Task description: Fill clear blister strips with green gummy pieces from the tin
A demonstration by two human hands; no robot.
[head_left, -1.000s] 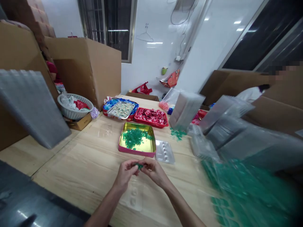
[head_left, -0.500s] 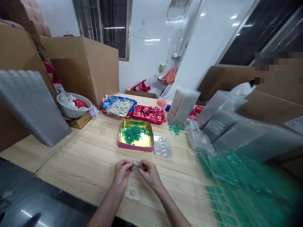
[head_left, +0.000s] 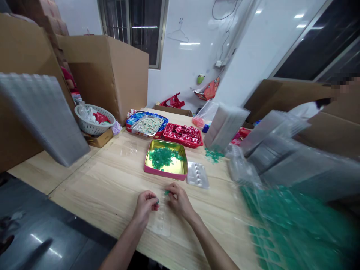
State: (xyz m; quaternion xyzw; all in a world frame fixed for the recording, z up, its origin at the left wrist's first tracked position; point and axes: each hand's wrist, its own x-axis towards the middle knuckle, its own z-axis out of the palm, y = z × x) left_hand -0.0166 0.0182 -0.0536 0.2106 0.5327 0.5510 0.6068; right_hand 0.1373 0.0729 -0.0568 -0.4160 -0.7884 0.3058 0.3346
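Observation:
My left hand (head_left: 145, 205) is closed in a pinch on a small dark green piece (head_left: 157, 201). Opposite it, my right hand (head_left: 178, 198) pinches another small green piece (head_left: 167, 192) between thumb and forefinger. A gap separates the two hands. Beneath them a clear plastic blister tray (head_left: 162, 227) with a row of round hollows lies on the wooden table, partly hidden by my fingers. Just beyond stands a gold-lined tin (head_left: 165, 174) with a pink outer wall, holding a heap of green translucent pieces (head_left: 162, 157).
A silvery blister tray (head_left: 198, 175) lies right of the tin. Behind are a red tray (head_left: 201, 143) of red packets and a metal tray (head_left: 135, 129) of small pale pieces. Stacked clear trays (head_left: 225, 125) and green sheets (head_left: 298, 225) fill the right; another stack (head_left: 47, 116) leans left.
My hands, which met at a green piece, have moved apart, each now with its own small green piece. The whole view has shifted slightly.

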